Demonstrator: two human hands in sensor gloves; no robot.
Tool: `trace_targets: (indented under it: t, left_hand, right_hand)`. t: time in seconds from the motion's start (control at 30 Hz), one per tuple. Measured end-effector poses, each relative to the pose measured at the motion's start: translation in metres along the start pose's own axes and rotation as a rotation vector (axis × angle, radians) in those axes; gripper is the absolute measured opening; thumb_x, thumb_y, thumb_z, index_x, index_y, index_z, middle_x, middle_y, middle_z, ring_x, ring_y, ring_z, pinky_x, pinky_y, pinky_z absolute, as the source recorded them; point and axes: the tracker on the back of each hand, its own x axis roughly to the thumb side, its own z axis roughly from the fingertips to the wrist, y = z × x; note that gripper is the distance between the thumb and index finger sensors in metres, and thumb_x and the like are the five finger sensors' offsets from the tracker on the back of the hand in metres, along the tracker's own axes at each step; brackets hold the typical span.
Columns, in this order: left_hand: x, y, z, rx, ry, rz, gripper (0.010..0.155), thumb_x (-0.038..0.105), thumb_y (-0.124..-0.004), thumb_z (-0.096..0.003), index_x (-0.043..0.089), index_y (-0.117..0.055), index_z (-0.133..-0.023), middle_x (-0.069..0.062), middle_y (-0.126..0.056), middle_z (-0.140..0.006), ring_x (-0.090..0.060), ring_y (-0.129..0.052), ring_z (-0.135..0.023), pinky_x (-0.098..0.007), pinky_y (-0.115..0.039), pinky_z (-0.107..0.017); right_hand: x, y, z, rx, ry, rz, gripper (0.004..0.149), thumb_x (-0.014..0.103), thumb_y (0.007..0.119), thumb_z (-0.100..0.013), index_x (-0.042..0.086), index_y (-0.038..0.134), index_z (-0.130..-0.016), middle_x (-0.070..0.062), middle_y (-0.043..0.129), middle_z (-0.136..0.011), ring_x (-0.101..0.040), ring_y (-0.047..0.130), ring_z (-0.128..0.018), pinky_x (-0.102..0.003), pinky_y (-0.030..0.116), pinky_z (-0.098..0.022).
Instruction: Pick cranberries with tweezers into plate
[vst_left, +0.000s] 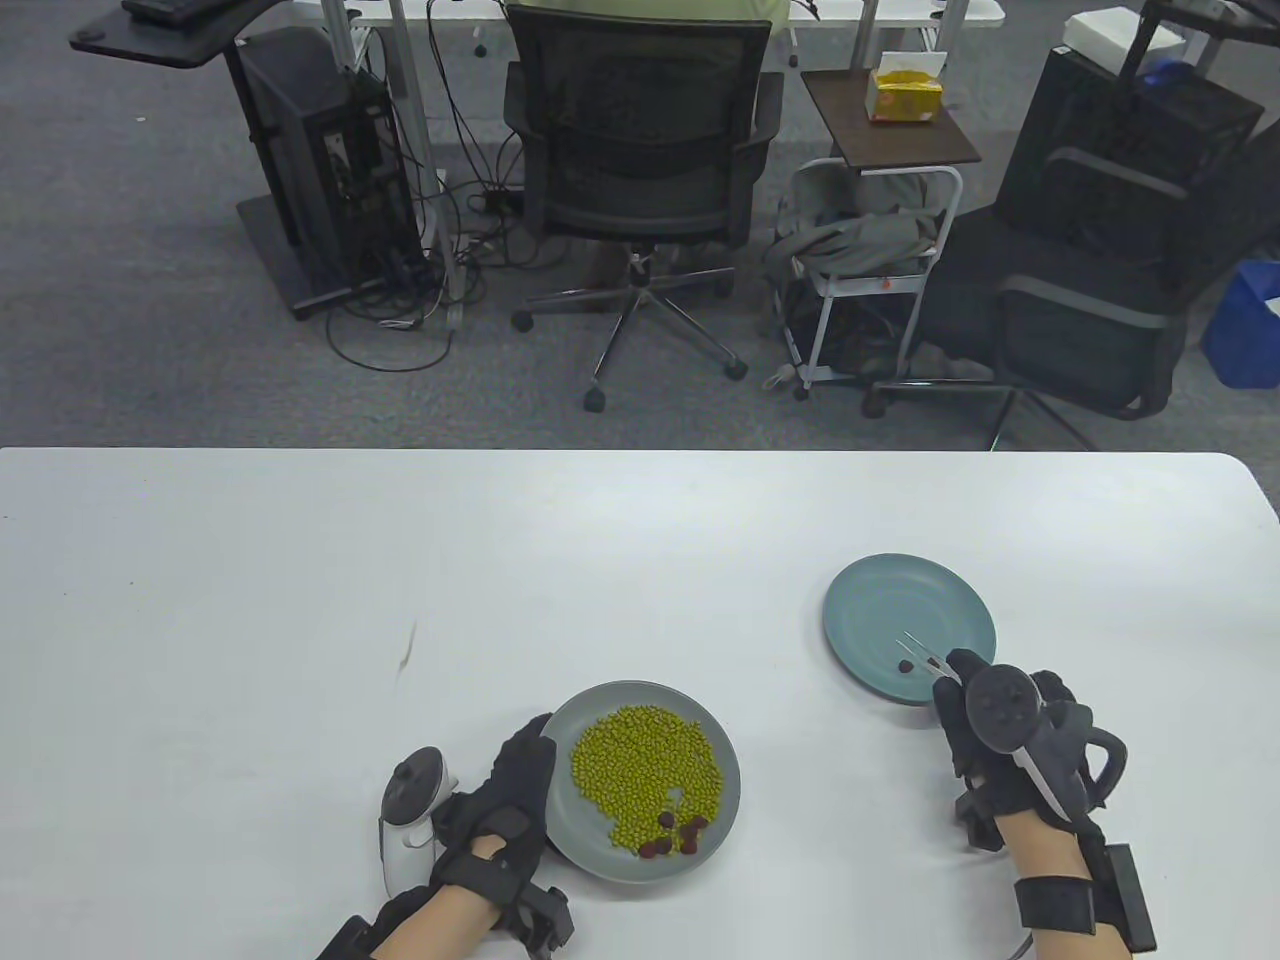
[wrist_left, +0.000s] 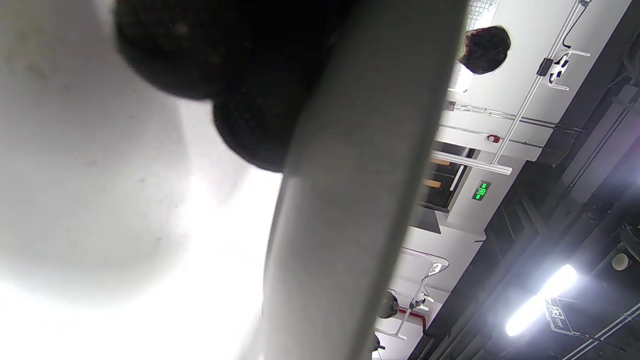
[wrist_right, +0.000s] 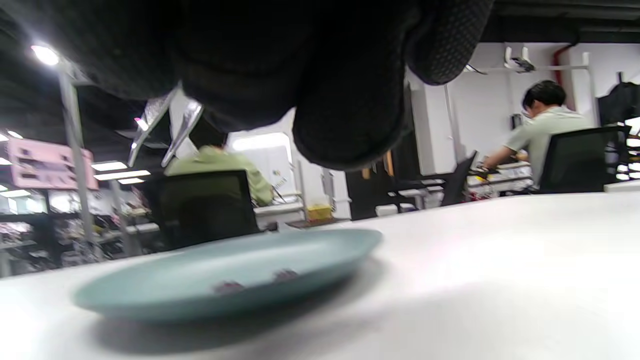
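Steel tweezers (vst_left: 920, 648) are pinched in the right hand (vst_left: 1005, 745), tips parted over the teal plate (vst_left: 880, 600), where dropped cranberries (vst_left: 904, 665) lie. The grey plate (vst_left: 700, 730), left of it on the bench (vst_left: 300, 560), is held at its rim by the left hand (vst_left: 505, 800); remaining cranberries (vst_left: 675, 835) sit beside green beans (vst_left: 640, 760). A release seems done; a return for another berry is called for.

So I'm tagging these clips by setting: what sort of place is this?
Probably an open office or lab: office chairs, a computer tower with trailing cables, and people working at desks behind the white table.
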Motion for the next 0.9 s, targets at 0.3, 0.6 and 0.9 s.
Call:
trace_targets:
  t: [0.3,0.6,0.9]
  left_hand:
    - [0.001,0.007,-0.002,0.028,-0.008,0.016,0.063,0.052,-0.057,-0.0533,0.023,-0.032,-0.103,-0.006,-0.066,-0.094,-0.026,-0.105,-0.044,-0.033,-0.091,-0.026]
    - [0.003,0.010,-0.002,0.054,-0.017,0.017,0.063,0.052,-0.056,-0.0534,0.023,-0.032,-0.103,-0.005,-0.065,-0.094,-0.026,-0.104,-0.045,-0.032,-0.091,-0.026]
    - [0.004,0.013,-0.002,0.066,-0.022,0.020,0.063,0.052,-0.056,-0.0533,0.023,-0.031,-0.103,-0.005,-0.065,-0.094,-0.026,-0.104,-0.045,-0.032,-0.091,-0.026]
  right_hand:
    - [0.066,-0.019,0.035,-0.061,-0.332,-0.008,0.048,0.056,0.076,-0.034,0.036,0.081,-0.078,0.020,0.090,-0.048,-0.010,0.094,-0.056,-0.046,0.054,-0.074]
    - [0.112,-0.030,0.081,-0.076,-0.630,-0.109,0.048,0.057,0.075,-0.034,0.036,0.082,-0.076,0.020,0.090,-0.046,-0.009,0.094,-0.056,-0.046,0.054,-0.075]
    - [0.127,-0.023,0.095,0.017,-0.778,-0.149,0.048,0.057,0.076,-0.032,0.036,0.084,-0.074,0.020,0.091,-0.045,-0.009,0.094,-0.056,-0.046,0.054,-0.075]
